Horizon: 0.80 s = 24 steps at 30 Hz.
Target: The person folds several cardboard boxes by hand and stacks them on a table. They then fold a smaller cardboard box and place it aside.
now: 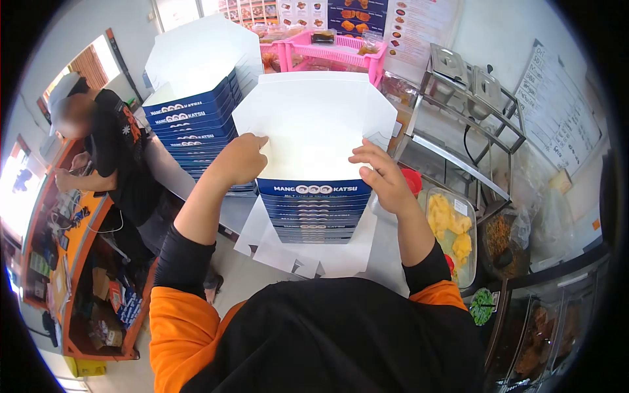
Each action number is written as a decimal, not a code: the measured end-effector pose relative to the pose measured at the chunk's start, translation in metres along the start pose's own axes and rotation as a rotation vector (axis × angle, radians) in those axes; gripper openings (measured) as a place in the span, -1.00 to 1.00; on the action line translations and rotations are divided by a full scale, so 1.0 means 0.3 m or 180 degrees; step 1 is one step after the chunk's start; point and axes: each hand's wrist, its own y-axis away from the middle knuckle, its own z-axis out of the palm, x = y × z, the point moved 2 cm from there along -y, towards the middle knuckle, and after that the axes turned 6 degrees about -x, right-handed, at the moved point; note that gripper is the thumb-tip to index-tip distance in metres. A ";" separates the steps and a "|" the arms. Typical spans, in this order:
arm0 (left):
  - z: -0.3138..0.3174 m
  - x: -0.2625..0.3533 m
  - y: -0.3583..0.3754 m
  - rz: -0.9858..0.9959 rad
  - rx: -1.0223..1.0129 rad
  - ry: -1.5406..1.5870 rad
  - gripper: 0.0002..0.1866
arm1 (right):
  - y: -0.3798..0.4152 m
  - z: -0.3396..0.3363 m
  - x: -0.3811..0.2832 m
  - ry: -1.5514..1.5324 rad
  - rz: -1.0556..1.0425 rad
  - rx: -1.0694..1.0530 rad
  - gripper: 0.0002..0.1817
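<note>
A stack of blue food boxes (314, 216) printed "MANG KATSU" stands in front of me. Its top box (308, 147) has a white inside, with the lid raised at the back. At the left side wall of that box, my left hand (242, 159) is closed, fingers curled against the edge. My right hand (382, 173) is at the right front corner, its fingers apart and reaching over the side wall. White paper sheets (262, 252) lie under the stack.
Another stack of blue boxes (196, 131), its top lid up, stands to the left. Behind are pink baskets (334, 49). On the right are a metal rack (452, 157), a tray of yellow food (452, 229) and a red container (413, 180). A person (108, 144) stands at an orange counter.
</note>
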 end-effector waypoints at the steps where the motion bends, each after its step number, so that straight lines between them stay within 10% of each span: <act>1: 0.008 -0.010 -0.008 -0.0017 -0.0060 0.0054 -0.53 | -0.001 0.000 0.003 0.0003 -0.0006 0.0003 -0.70; 8: 0.025 -0.044 -0.010 -0.0284 -0.0252 0.0774 -0.51 | 0.025 0.031 0.060 -0.0286 -0.0455 0.0438 -0.41; 11: 0.094 -0.106 0.061 -0.0789 0.0596 0.3436 -0.39 | 0.138 0.104 0.205 -0.1044 0.0232 0.0552 -0.05; 15: 0.592 -0.293 0.160 0.0567 0.0957 0.3415 -0.02 | 0.370 0.216 0.363 -0.0869 0.1598 -0.0508 0.32; 17: 0.773 -0.248 0.227 0.0401 0.0450 0.2845 0.22 | 0.459 0.289 0.443 0.0407 0.2242 -0.1489 0.31; 24: 0.613 -0.025 0.210 0.0749 0.0678 0.4142 0.17 | 0.426 0.318 0.351 -0.2028 0.1717 0.0554 -0.18</act>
